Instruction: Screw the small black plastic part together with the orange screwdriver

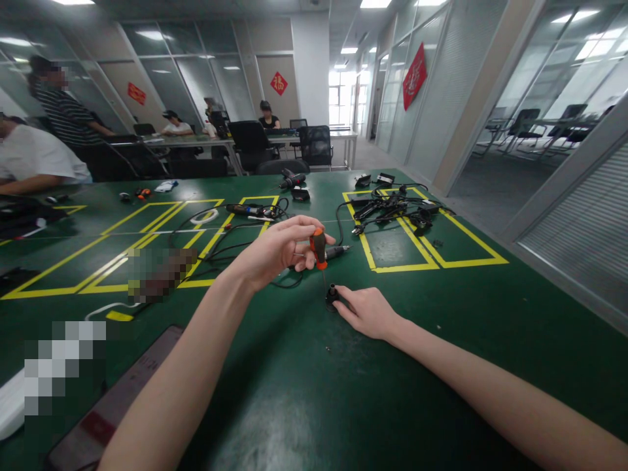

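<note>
My left hand [289, 245] is closed around the orange and black handle of a screwdriver [318, 248], which stands nearly upright with its thin shaft pointing down. The shaft's tip is at or just above a small black part [332, 294]; whether it touches I cannot tell. My right hand [367, 311] pinches this part between thumb and fingers against the green table [294, 392]. The part has a short tube-like piece on top. Just behind my left hand lies a pen-shaped electric tool [337, 252] with a metal tip and a black cable.
Black cables and tools [387, 206] lie tangled at the back right, within yellow tape outlines. A cordless drill [292, 179] lies at the far edge. Another corded tool [250, 210] and a white ring [205, 216] lie left of centre. A phone [122, 392] is near my left forearm. People sit beyond.
</note>
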Demonstrator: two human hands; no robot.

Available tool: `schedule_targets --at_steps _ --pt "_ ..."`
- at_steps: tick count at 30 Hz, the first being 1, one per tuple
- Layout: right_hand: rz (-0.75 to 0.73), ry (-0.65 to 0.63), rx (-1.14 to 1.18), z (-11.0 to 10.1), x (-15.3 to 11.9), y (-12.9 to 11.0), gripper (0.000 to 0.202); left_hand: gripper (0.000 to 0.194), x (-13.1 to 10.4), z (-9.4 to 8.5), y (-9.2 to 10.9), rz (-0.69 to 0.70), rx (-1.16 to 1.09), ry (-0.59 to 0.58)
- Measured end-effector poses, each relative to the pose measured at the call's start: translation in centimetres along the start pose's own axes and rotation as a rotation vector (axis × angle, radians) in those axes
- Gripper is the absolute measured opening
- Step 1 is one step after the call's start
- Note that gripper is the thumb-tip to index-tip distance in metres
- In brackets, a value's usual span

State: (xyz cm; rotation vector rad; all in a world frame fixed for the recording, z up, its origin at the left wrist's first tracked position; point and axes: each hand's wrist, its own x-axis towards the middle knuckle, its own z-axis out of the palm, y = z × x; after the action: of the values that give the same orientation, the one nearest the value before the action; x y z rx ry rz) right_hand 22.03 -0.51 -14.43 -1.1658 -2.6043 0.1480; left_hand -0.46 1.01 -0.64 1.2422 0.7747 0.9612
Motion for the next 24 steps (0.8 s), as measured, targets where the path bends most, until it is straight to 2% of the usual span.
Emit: schedule_targets --at_steps 4,8,14,20,24 --pt "-0.006 0.010 -0.003 0.09 0.02 0.02 0.038 0.043 -0.34 0.25 0.12 0.006 0.040 0.032" --pt "0.003 -0.001 -0.003 0.15 0.02 -0.01 0.038 0.030 -0.30 0.30 0.13 0.022 0.053 0.031" --pt "0.006 0.000 0.006 0.21 0.01 -0.04 0.038 0.024 0.07 0.01 -0.12 0.002 -0.009 -0.016" --pt "-0.010 0.009 0.014 0.25 -0.02 0.00 0.037 0.036 -0.30 -0.09 -0.08 0.015 0.030 0.044" --pt "-0.013 0.010 0.014 0.22 -0.06 -0.02 0.037 0.027 -0.33 -0.13 -0.08 0.010 0.030 0.038"
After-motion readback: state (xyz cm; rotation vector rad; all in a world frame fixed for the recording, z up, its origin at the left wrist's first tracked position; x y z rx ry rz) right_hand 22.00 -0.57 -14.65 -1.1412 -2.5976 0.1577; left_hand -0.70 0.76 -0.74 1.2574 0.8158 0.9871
